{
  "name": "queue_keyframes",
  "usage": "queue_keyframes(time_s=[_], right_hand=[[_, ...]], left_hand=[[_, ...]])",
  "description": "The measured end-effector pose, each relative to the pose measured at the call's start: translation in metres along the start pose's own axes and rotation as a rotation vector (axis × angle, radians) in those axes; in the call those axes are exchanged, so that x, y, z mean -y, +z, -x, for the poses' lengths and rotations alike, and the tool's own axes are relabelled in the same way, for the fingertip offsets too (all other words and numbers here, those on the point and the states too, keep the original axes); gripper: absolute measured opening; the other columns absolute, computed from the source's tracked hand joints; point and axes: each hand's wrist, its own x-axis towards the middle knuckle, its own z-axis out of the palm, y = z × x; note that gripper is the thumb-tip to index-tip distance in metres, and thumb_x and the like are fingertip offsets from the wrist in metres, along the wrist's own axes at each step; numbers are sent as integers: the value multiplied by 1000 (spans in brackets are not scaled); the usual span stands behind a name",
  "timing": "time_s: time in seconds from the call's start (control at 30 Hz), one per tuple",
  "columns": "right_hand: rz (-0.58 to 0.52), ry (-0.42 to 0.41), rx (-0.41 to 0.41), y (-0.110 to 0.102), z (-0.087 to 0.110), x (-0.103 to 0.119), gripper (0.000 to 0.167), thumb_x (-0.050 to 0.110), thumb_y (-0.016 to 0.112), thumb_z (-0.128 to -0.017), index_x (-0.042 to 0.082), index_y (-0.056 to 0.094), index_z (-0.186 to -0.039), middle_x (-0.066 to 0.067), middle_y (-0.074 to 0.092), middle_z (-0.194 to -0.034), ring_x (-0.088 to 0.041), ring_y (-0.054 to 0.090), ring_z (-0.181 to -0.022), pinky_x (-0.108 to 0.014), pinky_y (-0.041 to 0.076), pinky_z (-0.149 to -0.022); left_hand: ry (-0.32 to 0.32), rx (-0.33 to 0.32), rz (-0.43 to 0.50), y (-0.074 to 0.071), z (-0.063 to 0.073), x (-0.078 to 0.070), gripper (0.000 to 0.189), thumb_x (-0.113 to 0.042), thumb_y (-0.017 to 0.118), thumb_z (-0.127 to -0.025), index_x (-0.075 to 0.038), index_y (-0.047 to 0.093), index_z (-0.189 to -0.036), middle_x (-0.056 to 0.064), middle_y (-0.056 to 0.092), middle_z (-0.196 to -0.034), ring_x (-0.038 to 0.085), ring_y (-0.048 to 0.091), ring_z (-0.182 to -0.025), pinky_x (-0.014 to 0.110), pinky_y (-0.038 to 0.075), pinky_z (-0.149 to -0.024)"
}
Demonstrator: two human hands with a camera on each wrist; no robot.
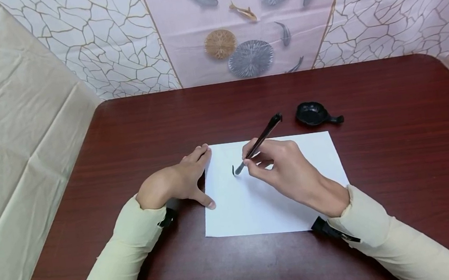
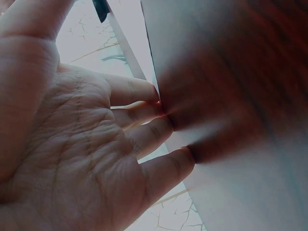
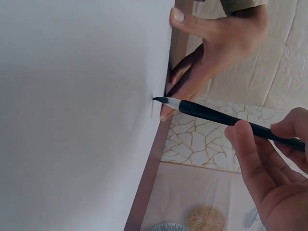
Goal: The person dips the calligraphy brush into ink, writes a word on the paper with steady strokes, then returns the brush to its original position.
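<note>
- The white paper (image 1: 234, 222) lies flat on the dark reddish-brown table (image 1: 404, 147), and serves as the landmark here;
- the right hand (image 1: 290, 169) is above the paper's right half, its fingers closed in a pinch round the brush (image 1: 263, 136);
- the brush leans over the paper, its handle end towards the far edge and its dark tip down at the left part of the sheet; the right wrist view shows the pale upper bristles and the blackened point meeting the surface;
- a short, thin black stroke (image 1: 233, 170) stands on the paper's left part, at the brush tip;
- the left hand (image 1: 179, 180) is at the paper's left edge, spread wide and gripping nothing; its thumb tip is at that edge, well apart from the fingers, whose tips reach the upper left corner;
- the small black dish (image 1: 312, 113) sits beyond the paper's far edge, towards its right corner, its short handle pointing right;
- a patterned cloth (image 1: 113, 41) hangs beyond the paper, behind the table; a plain cream cloth (image 1: 8, 137) is well to its left
</note>
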Motion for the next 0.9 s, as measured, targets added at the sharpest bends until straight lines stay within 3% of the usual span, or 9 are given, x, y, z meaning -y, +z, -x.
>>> queue_keyframes(time_s=[0.37,0.67,0.9], right_hand=[[3,-35,63,0,2,12,18,-9,74,-89,5,74,-101,0,74,-91,-6,72,-80,-21,61,-73],[12,-37,-53,0,0,3,18,-10,72,-90,4,73,-101,-2,74,-92,-12,76,-87,-24,62,-74],[-2,-9,-89,0,-1,-2,18,-10,73,-91,4,73,-101,-4,74,-94,-16,77,-90,-27,63,-76]], left_hand=[[-7,0,-18,-1,-1,-2,140,-51,92,-79,-2,-4,-168,14,-10,-177,31,-3,-164,51,14,-130],[8,5,-7,0,-2,0,139,-49,92,-80,-1,-5,-168,15,-10,-177,31,-5,-164,50,12,-131],[4,5,1,0,0,1,139,-48,92,-80,-2,-5,-168,14,-11,-177,30,-5,-164,50,12,-130]])
